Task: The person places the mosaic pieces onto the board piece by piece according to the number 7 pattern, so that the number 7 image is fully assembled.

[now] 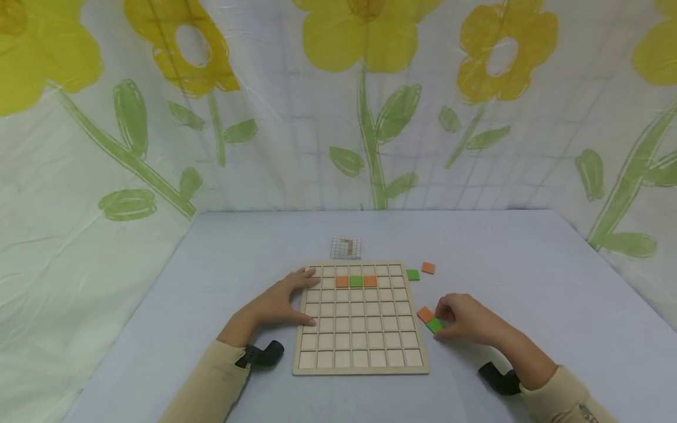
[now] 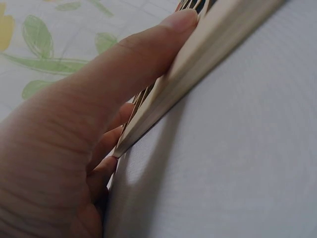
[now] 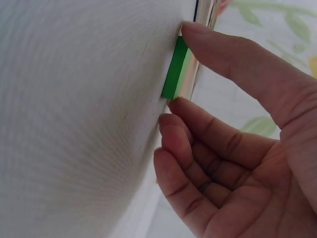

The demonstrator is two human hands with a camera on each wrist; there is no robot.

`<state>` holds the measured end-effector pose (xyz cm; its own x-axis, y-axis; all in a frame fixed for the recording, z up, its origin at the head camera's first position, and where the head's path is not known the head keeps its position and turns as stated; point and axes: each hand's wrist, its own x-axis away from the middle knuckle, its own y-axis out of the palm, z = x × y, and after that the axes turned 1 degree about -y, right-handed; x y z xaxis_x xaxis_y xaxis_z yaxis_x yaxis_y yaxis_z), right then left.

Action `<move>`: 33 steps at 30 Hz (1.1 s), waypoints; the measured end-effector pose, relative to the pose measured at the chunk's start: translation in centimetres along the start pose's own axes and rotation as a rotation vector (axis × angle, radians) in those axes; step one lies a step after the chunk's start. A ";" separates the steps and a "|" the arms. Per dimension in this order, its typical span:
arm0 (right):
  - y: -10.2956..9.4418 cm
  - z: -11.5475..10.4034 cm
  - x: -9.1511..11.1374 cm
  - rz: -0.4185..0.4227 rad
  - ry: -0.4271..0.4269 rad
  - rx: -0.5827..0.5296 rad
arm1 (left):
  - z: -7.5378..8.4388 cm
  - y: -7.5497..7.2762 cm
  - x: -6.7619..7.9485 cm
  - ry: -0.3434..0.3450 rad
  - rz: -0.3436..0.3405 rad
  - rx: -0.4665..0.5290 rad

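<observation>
A wooden grid board (image 1: pixel 342 324) lies flat on the table. In its second row from the far edge sit an orange tile (image 1: pixel 342 282), a green tile (image 1: pixel 356 281) and another orange tile (image 1: pixel 369 281). My left hand (image 1: pixel 275 301) rests on the board's left edge, thumb and fingers spread; the left wrist view shows the thumb (image 2: pixel 129 64) lying over the wooden rim. Right of the board, my right hand (image 1: pixel 468 320) pinches a green square tile (image 3: pixel 175 69) between thumb and index finger, down at the tabletop. An orange tile (image 1: pixel 425 315) lies against that green tile.
Past the board's far edge lies a small card (image 1: pixel 346 247) printed with a grid and a coloured pattern. Near the board's far right corner are a loose green tile (image 1: pixel 413 275) and a loose orange tile (image 1: pixel 428 268). A flowered curtain (image 1: pixel 338 117) hangs behind the white table.
</observation>
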<state>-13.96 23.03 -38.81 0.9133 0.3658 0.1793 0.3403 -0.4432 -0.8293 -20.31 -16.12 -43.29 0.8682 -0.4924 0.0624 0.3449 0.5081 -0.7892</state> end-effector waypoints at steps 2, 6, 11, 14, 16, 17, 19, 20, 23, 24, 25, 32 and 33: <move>0.0 0.1 0.0 0.003 -0.013 0.004 | 0.0 0.0 0.0 0.002 0.000 0.003; 0.0 0.2 0.0 0.003 -0.027 0.003 | -0.1 0.0 0.0 0.004 0.000 0.007; -0.2 0.5 0.1 0.001 -0.032 0.000 | -0.1 0.0 0.0 0.003 0.002 0.000; -0.6 0.6 0.1 -0.002 -0.034 0.004 | 0.0 0.0 0.0 0.001 0.002 0.002; -0.9 0.7 0.1 -0.006 -0.033 0.002 | 0.0 0.0 0.0 0.000 -0.001 0.004; -1.0 0.7 0.1 -0.008 -0.032 0.001 | 0.0 0.0 0.0 0.002 -0.002 0.006; -1.3 0.8 -0.1 -0.005 -0.033 -0.004 | 0.0 0.0 0.0 0.004 -0.004 0.008; -1.4 0.8 -0.2 -0.002 -0.033 -0.008 | 0.0 0.0 0.0 0.004 -0.004 0.010; -1.9 0.9 -0.5 0.017 -0.041 -0.013 | 0.0 0.0 0.0 0.009 -0.004 0.010; -2.0 0.9 -0.6 0.025 -0.051 -0.017 | 0.1 0.0 0.0 0.010 -0.004 0.011; -2.1 0.9 -0.8 0.032 -0.061 -0.018 | 0.1 -0.1 0.0 0.009 -0.003 0.011; -2.6 0.7 -2.1 0.070 -0.155 -0.025 | 0.2 -0.1 0.0 0.013 0.001 0.016; -2.7 0.6 -2.3 0.073 -0.166 -0.024 | 0.2 -0.1 0.0 0.012 0.001 0.015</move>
<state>-17.10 23.88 -37.32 0.8871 0.4607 0.0276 0.2813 -0.4924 -0.8236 -20.22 -16.04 -43.11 0.8640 -0.5006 0.0540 0.3494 0.5188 -0.7802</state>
